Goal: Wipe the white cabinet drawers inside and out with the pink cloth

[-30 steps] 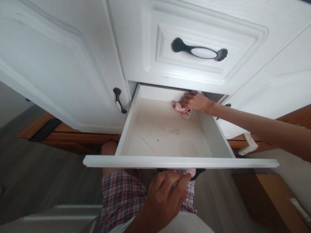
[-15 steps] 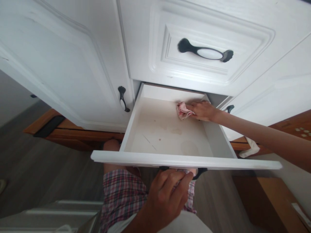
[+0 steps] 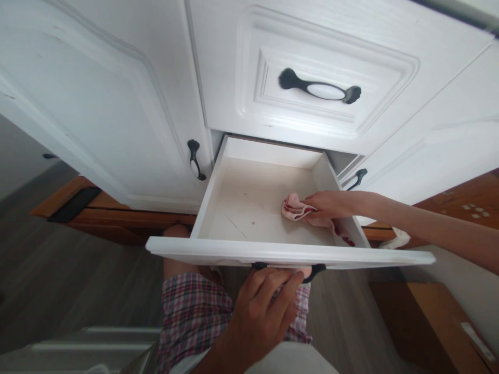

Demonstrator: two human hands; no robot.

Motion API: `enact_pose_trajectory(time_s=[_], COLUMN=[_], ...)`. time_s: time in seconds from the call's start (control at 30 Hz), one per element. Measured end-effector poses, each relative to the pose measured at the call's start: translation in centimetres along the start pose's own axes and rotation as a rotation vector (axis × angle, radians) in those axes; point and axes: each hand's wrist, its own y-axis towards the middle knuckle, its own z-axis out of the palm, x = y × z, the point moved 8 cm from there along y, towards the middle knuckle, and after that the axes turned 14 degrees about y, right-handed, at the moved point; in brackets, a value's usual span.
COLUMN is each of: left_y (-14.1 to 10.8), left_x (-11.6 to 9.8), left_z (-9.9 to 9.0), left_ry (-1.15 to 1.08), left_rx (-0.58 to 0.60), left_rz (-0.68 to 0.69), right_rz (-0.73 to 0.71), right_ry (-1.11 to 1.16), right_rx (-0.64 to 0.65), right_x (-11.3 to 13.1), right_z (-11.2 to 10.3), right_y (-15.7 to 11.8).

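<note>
A white drawer (image 3: 257,179) stands pulled out of the cabinet, with small specks and a thin scratch on its floor. Inside it, toward the right side, my right hand (image 3: 325,206) is closed on a pink cloth (image 3: 294,206) and presses it against the drawer floor. Part of the cloth hangs out below the palm near the right wall. My left hand (image 3: 268,306) has its fingers curled round the black handle (image 3: 315,272) on the drawer front (image 3: 288,253); most of that handle is hidden by the fingers.
Above is a shut drawer with a black and white handle (image 3: 319,89). Cabinet doors flank it, the left one with its own handle (image 3: 195,160). Wooden furniture (image 3: 113,221) shows behind at the left. A cardboard box (image 3: 436,317) lies on the floor at the right.
My right hand has moved the cloth from the drawer's back right corner toward the front. My left hand keeps its hold on the handle. The view has shifted slightly.
</note>
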Motion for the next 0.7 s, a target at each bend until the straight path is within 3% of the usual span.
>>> enact_pose_trajectory(time_s=[0.27,0.4,0.47,0.53,0.6,0.7], left_y=[-0.2,-0.3,-0.3,-0.3,-0.2,-0.2], left_x=[-0.1,-0.1,-0.1,-0.2,-0.2,-0.3], left_z=[0.2,0.2,0.2,0.2,0.1,-0.1], left_ry=[-0.003,-0.003,-0.004,-0.008,-0.003,0.008], left_rx=[0.003,-0.004,-0.007,-0.014,-0.020,-0.024], left_rz=[-0.021,-0.041,-0.039,-0.036,-0.035,-0.029], right_rz=[0.189,0.176,0.115,0.023,-0.047,0.009], right_ry=[0.088,0.215,0.370,0.511,0.590,0.596], right_rx=[0.222,0.335,0.328,0.187,-0.052,-0.466], right_x=[3.9,4.2,4.7,5.3,5.6,5.1], right_z=[3.4,3.6,3.1,1.4,-1.0,-4.9], right_y=[-3.2,-3.0,-2.1,-0.4,1.9,5.6])
